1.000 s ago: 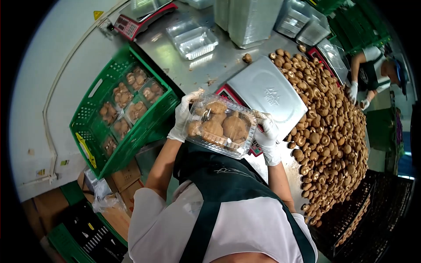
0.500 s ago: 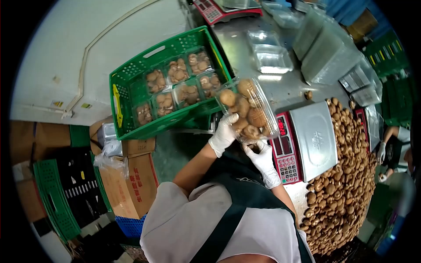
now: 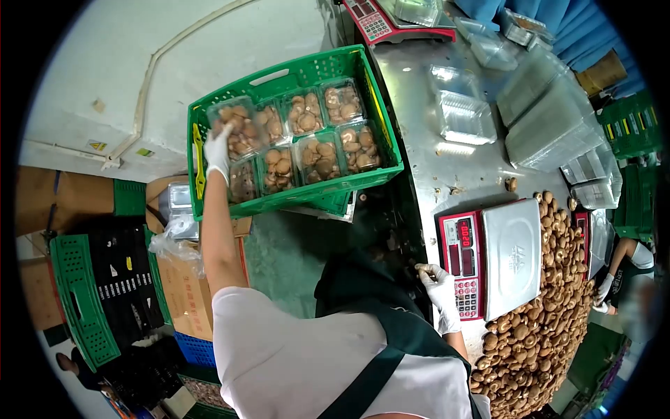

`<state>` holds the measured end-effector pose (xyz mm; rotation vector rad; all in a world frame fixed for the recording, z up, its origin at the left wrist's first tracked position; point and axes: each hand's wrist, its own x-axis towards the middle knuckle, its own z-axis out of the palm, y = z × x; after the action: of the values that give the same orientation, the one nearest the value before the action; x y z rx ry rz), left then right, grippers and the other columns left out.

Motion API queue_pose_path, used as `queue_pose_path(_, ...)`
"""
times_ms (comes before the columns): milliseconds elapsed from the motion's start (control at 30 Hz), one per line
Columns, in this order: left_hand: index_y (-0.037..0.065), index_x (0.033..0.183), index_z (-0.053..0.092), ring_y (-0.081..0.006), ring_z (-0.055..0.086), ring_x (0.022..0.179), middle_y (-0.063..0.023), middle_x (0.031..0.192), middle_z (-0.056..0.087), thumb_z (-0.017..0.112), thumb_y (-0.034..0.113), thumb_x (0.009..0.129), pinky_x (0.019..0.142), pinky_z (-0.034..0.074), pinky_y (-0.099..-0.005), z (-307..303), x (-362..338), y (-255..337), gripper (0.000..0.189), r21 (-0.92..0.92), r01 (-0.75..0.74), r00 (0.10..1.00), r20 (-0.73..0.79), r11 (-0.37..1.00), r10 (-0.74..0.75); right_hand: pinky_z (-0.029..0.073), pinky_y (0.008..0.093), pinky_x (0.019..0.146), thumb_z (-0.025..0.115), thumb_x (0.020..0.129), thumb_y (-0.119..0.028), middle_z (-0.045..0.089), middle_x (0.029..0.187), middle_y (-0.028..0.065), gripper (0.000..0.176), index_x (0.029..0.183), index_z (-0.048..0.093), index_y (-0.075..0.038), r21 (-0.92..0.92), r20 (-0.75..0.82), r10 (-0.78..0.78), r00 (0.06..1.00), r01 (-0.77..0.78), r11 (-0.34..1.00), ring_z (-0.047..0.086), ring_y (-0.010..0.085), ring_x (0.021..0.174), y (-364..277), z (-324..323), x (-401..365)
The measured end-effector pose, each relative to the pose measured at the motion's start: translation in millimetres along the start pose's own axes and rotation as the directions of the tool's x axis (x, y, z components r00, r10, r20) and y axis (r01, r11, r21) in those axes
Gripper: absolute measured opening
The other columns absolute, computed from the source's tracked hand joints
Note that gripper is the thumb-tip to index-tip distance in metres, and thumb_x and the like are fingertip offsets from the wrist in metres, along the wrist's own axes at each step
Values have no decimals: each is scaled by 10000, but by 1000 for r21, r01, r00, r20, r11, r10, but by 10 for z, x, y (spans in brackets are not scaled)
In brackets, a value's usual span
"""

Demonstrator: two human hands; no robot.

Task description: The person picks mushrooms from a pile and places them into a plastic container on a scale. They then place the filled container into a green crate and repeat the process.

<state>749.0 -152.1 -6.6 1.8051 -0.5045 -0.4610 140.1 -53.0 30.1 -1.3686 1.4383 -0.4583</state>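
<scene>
My left hand (image 3: 216, 150), in a white glove, is closed on a clear plastic box of mushrooms (image 3: 241, 126) at the left end of a green crate (image 3: 293, 70). That box is tilted and a little blurred, above or just inside the crate. Several other filled boxes (image 3: 305, 114) sit in two rows beside it. By the scale's keypad, my gloved right hand (image 3: 440, 290) pinches a small brown mushroom (image 3: 421, 269) at its fingertips. The red scale (image 3: 467, 244) has a bare silver pan (image 3: 513, 258), and its display is lit.
Loose mushrooms (image 3: 537, 321) cover the table right of the scale. Empty trays (image 3: 464, 115) and tall stacks of clear boxes (image 3: 551, 115) stand farther back, near a second scale (image 3: 370, 21). Cardboard boxes (image 3: 181, 279) lie at left. Another person (image 3: 621, 272) works at far right.
My left hand has carried the mushroom box from in front of the scale leftward to the crate's left end. My right hand has let go of the box and stays near the scale.
</scene>
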Motion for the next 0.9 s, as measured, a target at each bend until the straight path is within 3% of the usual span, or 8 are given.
queue_pose_path(67, 24, 1250, 516, -295, 583, 1023, -207, 1179, 558, 723, 379, 702, 878, 473, -363, -129, 272, 36, 685, 654, 12, 892, -349, 756, 288, 467, 197, 645, 622, 872, -85, 674, 815, 24, 160, 1012, 676, -29, 51, 40, 77, 996, -79, 996, 568, 48, 709, 23, -3, -47)
queue_pose_path(200, 26, 1210, 551, -345, 593, 1007, -243, 1187, 548, 700, 390, 692, 895, 466, -402, 33, 332, -6, 650, 667, 43, 911, -332, 744, 245, 455, 191, 614, 629, 873, -94, 667, 810, 18, 168, 1021, 672, -26, 44, 4, 73, 997, -73, 996, 549, 37, 688, 113, 17, -49)
queue_pose_path(267, 29, 1065, 642, -326, 636, 887, -169, 1088, 622, 689, 330, 717, 855, 484, -390, 379, 455, -379, 463, 592, -230, 966, 43, 773, 254, 479, 213, 657, 631, 871, -101, 685, 838, 44, 163, 1007, 675, -23, -5, -28, 70, 997, -70, 998, 590, 65, 729, 69, 10, -82)
queue_pose_path(400, 63, 1006, 660, -292, 615, 952, -141, 1021, 644, 666, 222, 781, 859, 478, -368, 1589, -371, 55, 276, 430, -421, 905, 262, 799, 336, 506, 267, 674, 641, 847, -148, 675, 788, 137, 163, 966, 672, -41, -139, -124, -69, 990, 52, 989, 659, 172, 692, 105, 30, -207)
queue_pose_path(667, 75, 1012, 636, -332, 580, 989, -148, 1044, 624, 619, 230, 826, 877, 464, -381, 3749, -2027, 1167, 243, -272, -806, 233, 671, 526, 704, 506, 258, 700, 641, 854, -168, 688, 836, 93, 187, 986, 673, -40, -145, -255, 82, 964, -122, 982, 638, 109, 723, 284, -27, -508)
queue_pose_path(733, 74, 1076, 621, -328, 588, 1007, -154, 1090, 619, 576, 319, 852, 874, 462, -403, 4119, -2259, 1214, 335, -251, -918, 33, 722, 306, 691, 509, 269, 690, 643, 852, -187, 683, 806, 100, 191, 978, 676, -46, -128, -316, 108, 942, -156, 979, 643, 130, 704, 316, -29, -633)
queue_pose_path(767, 69, 1098, 617, -330, 583, 1021, -160, 1112, 613, 566, 369, 847, 884, 455, -412, 4244, -2342, 1258, 393, -175, -935, 47, 803, 310, 594, 505, 319, 643, 643, 833, -196, 652, 736, 153, 190, 951, 679, -51, -72, -381, 81, 921, -117, 990, 647, 244, 652, 351, -15, -702)
queue_pose_path(900, 68, 1226, 563, -358, 571, 1045, -168, 1185, 582, 568, 435, 831, 893, 453, -420, 4498, -2478, 1476, 539, 17, -982, 52, 981, 188, 186, 517, 297, 646, 636, 857, -217, 673, 758, 99, 193, 954, 678, -56, 20, -464, 288, 838, -315, 949, 661, 155, 699, 322, -40, -1025)
